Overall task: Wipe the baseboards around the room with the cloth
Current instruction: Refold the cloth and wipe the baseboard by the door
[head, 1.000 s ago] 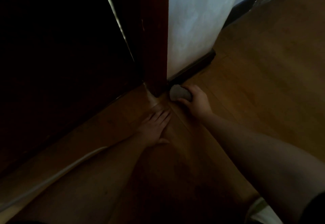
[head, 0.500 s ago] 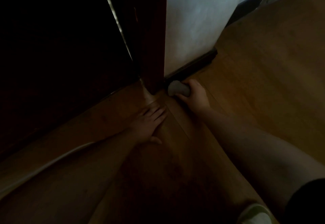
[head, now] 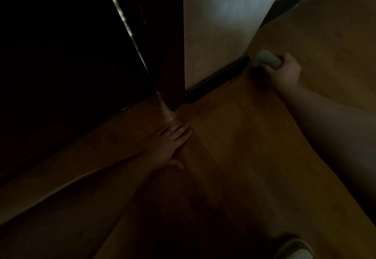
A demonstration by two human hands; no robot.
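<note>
A dark baseboard (head: pixel 215 79) runs along the foot of a short white wall (head: pixel 219 25). My right hand (head: pixel 283 71) grips a bunched grey cloth (head: pixel 266 60) at the baseboard's right end, by the wall's outer corner. My left hand (head: pixel 171 145) rests flat on the wooden floor (head: pixel 254 147) with its fingers straight, just in front of the dark wooden door frame (head: pixel 168 55).
A dark open doorway fills the left. A pale cable or strip (head: pixel 50 193) lies along the floor at the lower left. A second dark baseboard (head: pixel 284 4) continues past the corner at the upper right. My slippered foot (head: pixel 293 248) shows at the bottom right.
My right hand has slid the cloth along the baseboard from the door frame to the wall's right corner. The left hand has stayed flat on the floor.
</note>
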